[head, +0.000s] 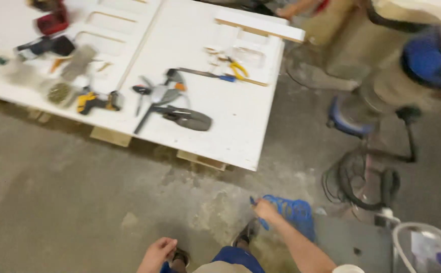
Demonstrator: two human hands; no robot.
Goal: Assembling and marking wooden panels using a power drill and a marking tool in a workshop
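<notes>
I look down at a concrete floor [68,192] past my legs and shoes. My right hand [265,209] reaches forward and low and grips a blue coiled hose [293,212] that lies on the floor to its right. My left hand [157,253] hangs near my knee with its fingers curled and nothing in it. A large white panel [205,65] lies ahead on wooden blocks, with hand tools scattered on it.
On the panel lie bar clamps [167,103], a yellow and black power tool [96,100], yellow-handled pliers [236,68], a red tool [52,21]. A blue and grey shop vacuum [382,96] stands at right with black cable coils [354,179]. A white bucket rim [422,237] shows lower right.
</notes>
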